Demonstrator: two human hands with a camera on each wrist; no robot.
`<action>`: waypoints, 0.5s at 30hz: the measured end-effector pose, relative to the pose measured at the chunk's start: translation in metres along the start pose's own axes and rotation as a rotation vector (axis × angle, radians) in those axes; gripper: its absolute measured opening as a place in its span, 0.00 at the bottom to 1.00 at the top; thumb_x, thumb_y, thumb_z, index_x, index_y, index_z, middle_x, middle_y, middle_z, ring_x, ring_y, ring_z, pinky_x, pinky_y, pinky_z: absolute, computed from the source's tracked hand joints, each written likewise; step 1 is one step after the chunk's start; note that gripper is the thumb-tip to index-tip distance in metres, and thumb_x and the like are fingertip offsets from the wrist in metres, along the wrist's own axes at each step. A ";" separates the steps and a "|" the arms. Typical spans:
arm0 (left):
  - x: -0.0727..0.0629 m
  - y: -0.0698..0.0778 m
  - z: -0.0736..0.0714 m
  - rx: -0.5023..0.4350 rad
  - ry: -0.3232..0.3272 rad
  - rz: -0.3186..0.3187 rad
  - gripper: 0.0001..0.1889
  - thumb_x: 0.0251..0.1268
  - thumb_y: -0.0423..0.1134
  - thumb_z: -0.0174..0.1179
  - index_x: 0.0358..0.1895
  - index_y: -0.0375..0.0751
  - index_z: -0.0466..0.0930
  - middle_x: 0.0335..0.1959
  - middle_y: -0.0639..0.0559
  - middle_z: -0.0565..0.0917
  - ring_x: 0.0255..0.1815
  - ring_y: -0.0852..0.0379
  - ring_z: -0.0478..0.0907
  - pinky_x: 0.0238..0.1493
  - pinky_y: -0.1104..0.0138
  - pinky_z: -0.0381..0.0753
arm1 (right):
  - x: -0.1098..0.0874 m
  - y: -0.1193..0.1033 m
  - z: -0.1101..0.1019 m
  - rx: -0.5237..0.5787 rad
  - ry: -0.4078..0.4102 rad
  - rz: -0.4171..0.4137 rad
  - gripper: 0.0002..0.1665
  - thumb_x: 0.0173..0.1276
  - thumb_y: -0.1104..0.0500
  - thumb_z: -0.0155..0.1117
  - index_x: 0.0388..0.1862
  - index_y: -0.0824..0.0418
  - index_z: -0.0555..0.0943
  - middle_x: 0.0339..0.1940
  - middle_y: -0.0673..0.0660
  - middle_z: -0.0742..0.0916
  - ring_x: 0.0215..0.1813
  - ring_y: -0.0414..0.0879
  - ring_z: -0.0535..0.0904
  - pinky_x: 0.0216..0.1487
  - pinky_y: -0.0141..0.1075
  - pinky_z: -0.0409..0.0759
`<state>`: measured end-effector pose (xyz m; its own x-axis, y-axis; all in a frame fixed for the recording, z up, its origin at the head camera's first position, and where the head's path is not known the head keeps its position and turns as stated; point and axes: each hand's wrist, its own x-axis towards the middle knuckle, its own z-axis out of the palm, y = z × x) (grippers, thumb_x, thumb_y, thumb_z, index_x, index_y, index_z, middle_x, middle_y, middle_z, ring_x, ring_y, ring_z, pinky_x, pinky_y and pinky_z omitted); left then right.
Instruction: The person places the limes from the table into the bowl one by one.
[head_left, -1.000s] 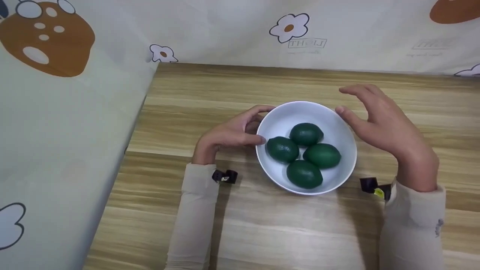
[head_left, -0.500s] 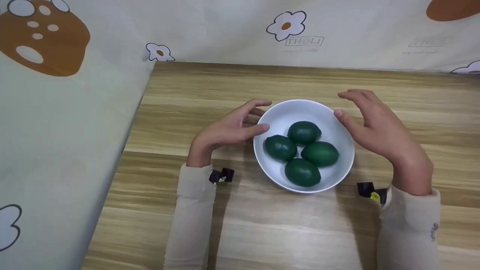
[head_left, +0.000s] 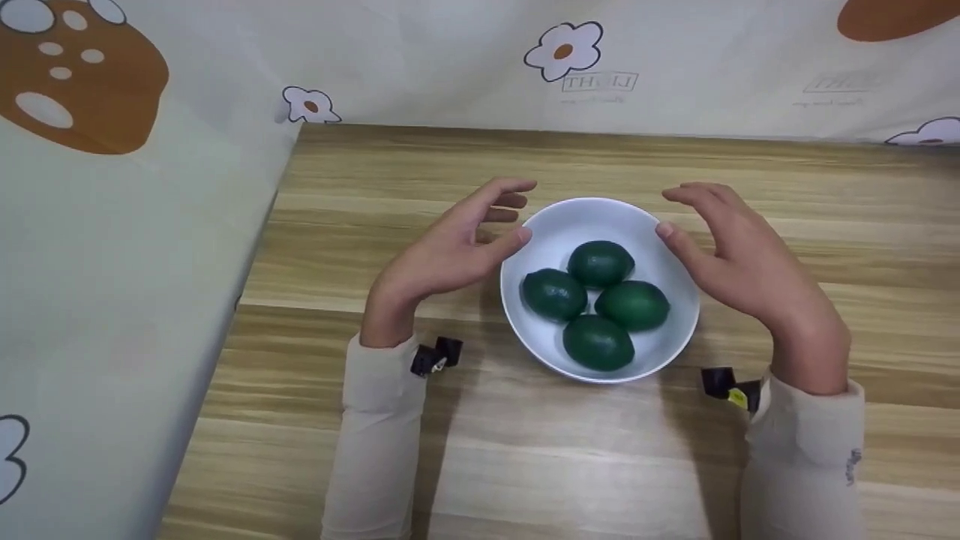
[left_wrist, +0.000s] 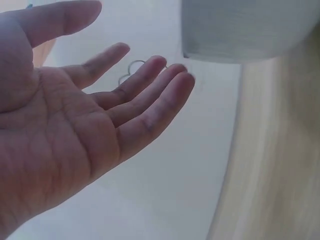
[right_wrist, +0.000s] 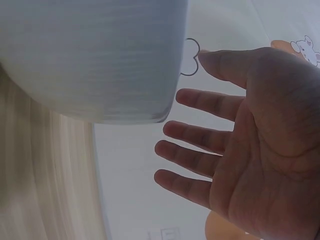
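A white round bowl (head_left: 525, 341) stands on the wooden table with several dark green limes (head_left: 598, 343) lying in it. My left hand (head_left: 450, 251) is at the bowl's left side, fingers spread and palm toward it. In the left wrist view that hand (left_wrist: 100, 115) holds nothing, and a gap shows between its fingertips and the bowl's wall (left_wrist: 240, 30). On the other side my right hand (head_left: 757, 270) has its fingers extended beside the rim. The right wrist view shows this hand (right_wrist: 240, 135) apart from the bowl (right_wrist: 100, 60), holding nothing.
A wooden table (head_left: 570, 465) lies under the bowl. A pale patterned sheet (head_left: 420, 60) with flowers and brown shapes rises behind the table and covers the left side. Small black devices (head_left: 436, 355) are worn at both wrists.
My left hand has let go of the bowl's left rim and moved up and away, its fingers opening. The right hand stays near the right rim. The limes stay in place in the bowl.
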<state>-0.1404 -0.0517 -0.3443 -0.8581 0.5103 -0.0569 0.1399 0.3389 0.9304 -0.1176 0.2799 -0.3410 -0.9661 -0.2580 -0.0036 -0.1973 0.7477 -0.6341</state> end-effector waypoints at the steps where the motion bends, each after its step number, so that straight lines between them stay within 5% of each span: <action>1: 0.000 0.002 0.001 0.011 0.020 0.018 0.30 0.79 0.43 0.60 0.80 0.49 0.66 0.78 0.48 0.71 0.79 0.47 0.70 0.75 0.51 0.76 | 0.000 -0.001 0.001 0.001 0.008 -0.003 0.34 0.80 0.44 0.61 0.77 0.60 0.73 0.81 0.65 0.72 0.80 0.67 0.67 0.76 0.72 0.65; 9: -0.001 0.015 0.010 0.158 0.183 0.123 0.29 0.78 0.43 0.60 0.79 0.49 0.67 0.79 0.54 0.71 0.81 0.54 0.66 0.79 0.55 0.70 | 0.000 -0.005 0.006 0.003 0.072 -0.022 0.31 0.80 0.46 0.62 0.75 0.60 0.76 0.79 0.64 0.74 0.79 0.67 0.68 0.76 0.70 0.66; 15: 0.002 0.020 0.019 0.239 0.206 0.166 0.29 0.79 0.43 0.59 0.79 0.49 0.67 0.78 0.53 0.72 0.79 0.57 0.67 0.82 0.58 0.65 | 0.001 -0.005 0.007 0.008 0.069 -0.006 0.33 0.80 0.45 0.62 0.76 0.60 0.75 0.82 0.64 0.70 0.82 0.68 0.64 0.78 0.71 0.62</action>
<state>-0.1296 -0.0290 -0.3327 -0.8922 0.4121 0.1847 0.3764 0.4524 0.8085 -0.1160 0.2710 -0.3433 -0.9741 -0.2198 0.0531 -0.2022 0.7414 -0.6399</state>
